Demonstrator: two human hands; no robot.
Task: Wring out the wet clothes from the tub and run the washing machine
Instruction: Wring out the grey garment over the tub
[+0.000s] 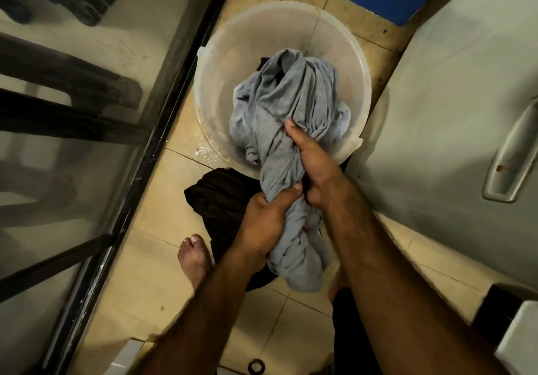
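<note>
A translucent white plastic tub [230, 63] stands on the tiled floor ahead of me. A wet grey garment [294, 101] is bunched and twisted, its upper part over the tub and its lower end hanging toward me. My left hand [266, 223] grips the twisted cloth low down. My right hand [313, 165] grips it just above, at the tub's near rim. A dark garment shows partly behind the grey one inside the tub. Another dark brown garment [215, 197] lies on the floor under my hands.
A glass door with a black frame [163, 130] runs along the left. A grey appliance door with a handle [512, 153] fills the right. My bare foot [193, 258] stands on the wet beige tiles. A white machine corner [521, 342] shows at bottom right.
</note>
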